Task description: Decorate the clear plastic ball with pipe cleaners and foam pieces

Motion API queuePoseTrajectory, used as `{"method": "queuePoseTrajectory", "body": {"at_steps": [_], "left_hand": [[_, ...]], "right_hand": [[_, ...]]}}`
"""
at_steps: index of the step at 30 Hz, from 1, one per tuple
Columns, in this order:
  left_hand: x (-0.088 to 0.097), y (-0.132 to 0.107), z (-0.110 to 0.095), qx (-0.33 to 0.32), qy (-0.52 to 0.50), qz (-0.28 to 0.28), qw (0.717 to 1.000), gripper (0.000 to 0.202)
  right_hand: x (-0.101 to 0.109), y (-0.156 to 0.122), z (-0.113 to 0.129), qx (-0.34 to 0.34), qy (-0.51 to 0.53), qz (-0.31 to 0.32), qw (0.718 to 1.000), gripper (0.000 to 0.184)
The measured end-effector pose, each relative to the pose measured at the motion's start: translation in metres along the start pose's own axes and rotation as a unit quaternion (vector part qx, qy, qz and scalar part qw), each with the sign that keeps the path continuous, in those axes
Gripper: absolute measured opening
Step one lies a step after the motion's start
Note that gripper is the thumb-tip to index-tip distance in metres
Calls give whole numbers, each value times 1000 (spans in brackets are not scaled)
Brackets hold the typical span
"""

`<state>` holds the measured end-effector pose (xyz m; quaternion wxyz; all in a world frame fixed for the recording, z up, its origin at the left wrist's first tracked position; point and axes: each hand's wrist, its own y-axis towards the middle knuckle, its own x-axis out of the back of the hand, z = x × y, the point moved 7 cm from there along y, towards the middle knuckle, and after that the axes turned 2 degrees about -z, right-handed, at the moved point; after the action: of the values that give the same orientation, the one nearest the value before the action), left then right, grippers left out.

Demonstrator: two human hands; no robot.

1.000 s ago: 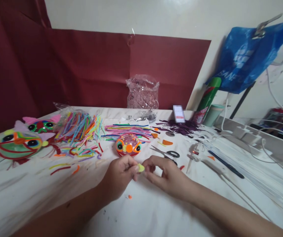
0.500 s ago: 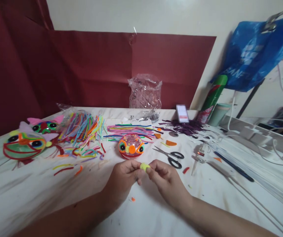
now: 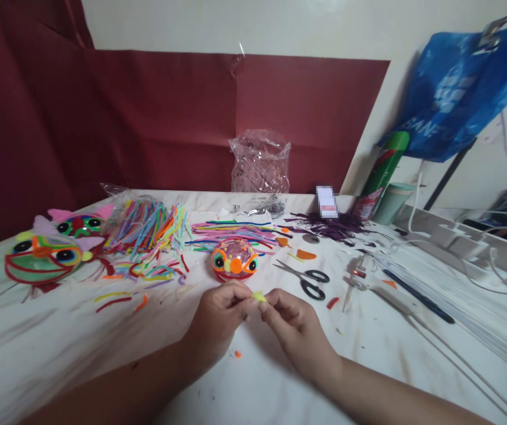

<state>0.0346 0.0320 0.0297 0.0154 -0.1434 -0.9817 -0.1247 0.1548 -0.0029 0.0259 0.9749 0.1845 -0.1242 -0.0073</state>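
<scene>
My left hand point(image 3: 220, 316) and my right hand point(image 3: 295, 327) meet over the white table point(image 3: 36, 354), fingertips pinched together on a small yellow-green fuzzy piece point(image 3: 259, 296). Just beyond my fingers sits a small round orange craft face point(image 3: 234, 260) with black eyes. Black-handled scissors point(image 3: 304, 277) lie to its right, and a white glue gun point(image 3: 359, 277) lies further right.
Piles of coloured pipe-cleaner strips point(image 3: 147, 230) and two larger craft faces point(image 3: 45, 257) cover the table's left. A clear plastic bag point(image 3: 259, 165) stands at the back by a dark red backdrop. Purple scraps point(image 3: 330, 227), a green can point(image 3: 381, 174), cables and a blue bag point(image 3: 452, 94) crowd the right.
Both hands have stayed pinched on the yellow-green piece and have worked it between the fingertips; the camera has shifted slightly, little else moved.
</scene>
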Motion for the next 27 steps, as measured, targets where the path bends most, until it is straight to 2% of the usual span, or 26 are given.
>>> {"method": "queuePoseTrajectory", "body": {"at_steps": [4,8,11,15,18,20,24,27], "left_hand": [[-5,-1,0,27,-18,45,998,19],[-7,-2,-3,29,10,76,997,20],[-9,-2,-2,37,9,116,993,19],[-13,-3,2,65,-24,166,984,17],[-12,-3,-1,51,-63,156,984,21],[-14,-5,0,66,-112,158,979,23],[-28,-11,7,141,-243,217,935,23],[-29,-9,6,127,-260,213,933,17]], "right_hand": [[2,0,7,17,-21,34,999,30],[11,3,10,38,-28,25,999,21],[12,4,11,48,-29,52,997,18],[11,3,13,30,15,74,997,21],[5,0,14,-18,111,84,990,24],[-1,-2,15,-35,156,89,983,26],[-5,-4,17,-29,194,89,976,25],[-5,-3,14,-32,208,99,973,25]]}}
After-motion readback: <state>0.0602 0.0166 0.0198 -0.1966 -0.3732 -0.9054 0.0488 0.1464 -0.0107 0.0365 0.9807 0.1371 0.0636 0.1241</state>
